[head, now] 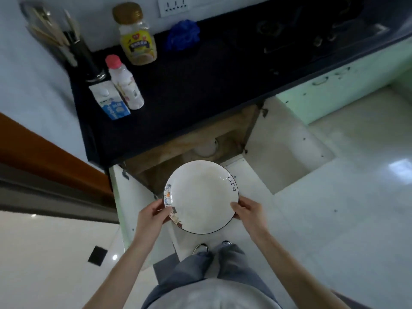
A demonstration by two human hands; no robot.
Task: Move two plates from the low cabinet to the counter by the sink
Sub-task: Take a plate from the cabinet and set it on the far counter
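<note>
A white plate point(201, 196) with a thin dark rim, small drawings on its left edge and lettering on its right edge is held level in front of the open low cabinet point(191, 148). My left hand point(153, 214) grips its left rim and my right hand point(246, 210) grips its right rim. Inside the cabinet, a pale round object point(206, 148) shows at the back; I cannot tell whether it is a plate. The black counter point(200, 90) lies above the cabinet.
On the counter's left stand a milk carton point(111, 103), a pink-capped bottle point(126, 83), a yellow jar point(136, 36), a utensil holder point(78, 47) and a blue scrubber point(182, 35). A gas hob point(301, 30) sits at the right. Both cabinet doors point(287, 139) stand open.
</note>
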